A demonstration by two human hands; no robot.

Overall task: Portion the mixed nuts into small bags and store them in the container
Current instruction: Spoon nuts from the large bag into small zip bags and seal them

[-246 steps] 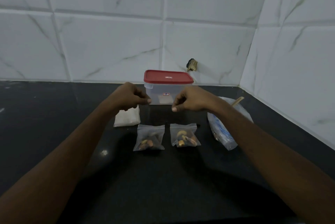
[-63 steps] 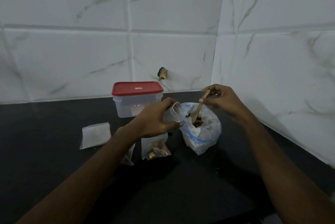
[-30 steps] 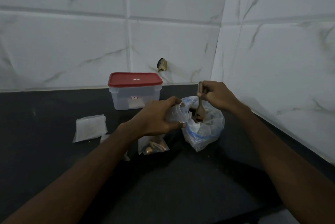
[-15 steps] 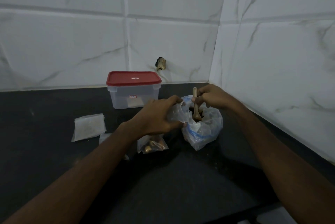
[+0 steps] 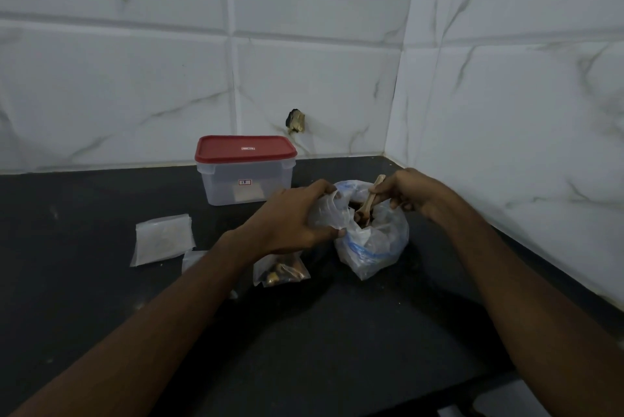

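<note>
At the counter's right corner: large nut bag (image 5: pixel 371 247) sits open, thin and slumping.
Left hand (image 5: pixel 290 220): fingers curled round small bag (image 5: pixel 326 214), touching the large bag's rim.
Right hand (image 5: pixel 408 192): pinching wooden spoon (image 5: pixel 369 197), tip among the nuts.
Handling: small bag looks limp, light and slippery; probably best gripped at its mouth.
Nearby: 1 filled bag (image 5: pixel 282 273); container (image 5: pixel 244 180) lidded behind.

Spoon (image 5: pixel 370 200) in nut bag (image 5: pixel 374 247), small bag (image 5: pixel 326 214) alongside; container (image 5: pixel 243 187) lidded.
</note>
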